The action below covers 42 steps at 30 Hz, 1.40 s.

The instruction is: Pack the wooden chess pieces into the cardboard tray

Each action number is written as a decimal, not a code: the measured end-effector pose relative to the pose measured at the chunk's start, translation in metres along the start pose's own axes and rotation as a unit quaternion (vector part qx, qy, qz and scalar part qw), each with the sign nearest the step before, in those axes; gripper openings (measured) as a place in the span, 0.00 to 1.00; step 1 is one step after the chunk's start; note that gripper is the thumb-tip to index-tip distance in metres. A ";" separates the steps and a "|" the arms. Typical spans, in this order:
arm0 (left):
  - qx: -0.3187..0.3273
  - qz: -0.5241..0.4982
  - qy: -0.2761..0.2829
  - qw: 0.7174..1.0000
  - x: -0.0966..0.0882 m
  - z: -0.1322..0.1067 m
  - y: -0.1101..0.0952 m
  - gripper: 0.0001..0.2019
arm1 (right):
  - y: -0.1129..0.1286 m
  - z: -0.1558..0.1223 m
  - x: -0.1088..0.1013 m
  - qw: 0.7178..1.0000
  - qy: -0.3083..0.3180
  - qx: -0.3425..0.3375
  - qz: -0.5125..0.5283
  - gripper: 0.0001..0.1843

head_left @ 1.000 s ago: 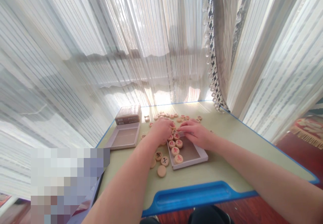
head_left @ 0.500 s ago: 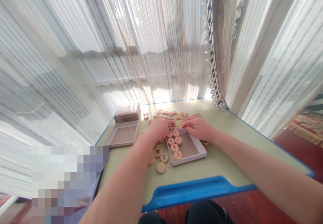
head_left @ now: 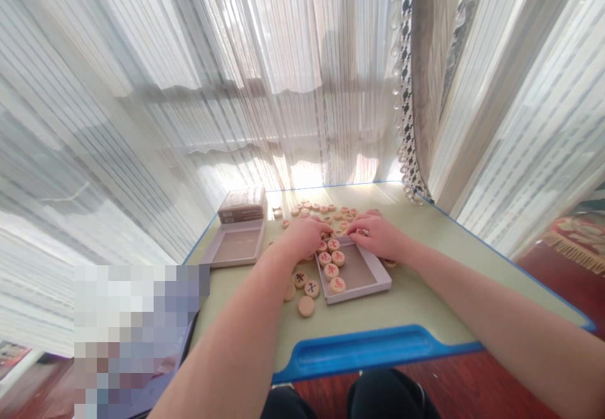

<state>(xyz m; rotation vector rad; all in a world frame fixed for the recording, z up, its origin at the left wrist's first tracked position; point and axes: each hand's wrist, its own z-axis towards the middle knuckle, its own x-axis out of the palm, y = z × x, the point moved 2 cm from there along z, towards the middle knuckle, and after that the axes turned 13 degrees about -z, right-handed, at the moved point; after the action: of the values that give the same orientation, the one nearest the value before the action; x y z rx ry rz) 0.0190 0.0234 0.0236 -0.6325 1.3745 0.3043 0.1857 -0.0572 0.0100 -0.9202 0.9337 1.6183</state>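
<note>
Head view | your left hand (head_left: pixel 309 235), right hand (head_left: pixel 378 233) curled, hold unclear | box (head_left: pixel 362 292) part-filled with pieces (head_left: pixel 337 285); many loose outside

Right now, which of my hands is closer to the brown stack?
Left. Your left hand is right of the brown stack and nearer you; your right hand is farther right, beyond the left one.

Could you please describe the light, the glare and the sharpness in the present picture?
Head view: backlight through the sheer curtain, with glare above the far edge of the table; head view: far pieces look washed out, red-marked pieces in the tray clearer; head view: a pixelated block masks part of the lower left.
</note>
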 end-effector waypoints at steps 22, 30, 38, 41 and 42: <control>0.008 -0.072 -0.144 0.987 -0.006 -0.002 -0.005 0.16 | 0.001 0.001 -0.002 1.000 0.004 0.006 -0.001 0.11; 0.001 -0.070 -0.129 0.989 -0.006 -0.001 0.001 0.15 | -0.001 0.001 -0.004 1.000 0.005 0.022 -0.007 0.11; -0.009 -0.067 -0.127 0.990 -0.002 0.001 0.004 0.16 | -0.005 0.002 -0.004 0.999 0.007 0.041 -0.016 0.11; -0.002 -0.057 -0.135 0.989 -0.002 0.002 0.005 0.16 | -0.006 0.002 -0.006 0.998 0.003 0.047 -0.029 0.12; -0.002 -0.055 -0.136 0.989 -0.002 0.002 0.005 0.17 | -0.005 0.002 -0.006 0.998 0.003 0.049 -0.030 0.12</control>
<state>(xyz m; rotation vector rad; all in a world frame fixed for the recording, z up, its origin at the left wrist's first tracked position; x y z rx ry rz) 0.0178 0.0288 0.0242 -0.6417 1.0740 0.2938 0.1920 -0.0565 0.0160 -0.8773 0.9713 1.5063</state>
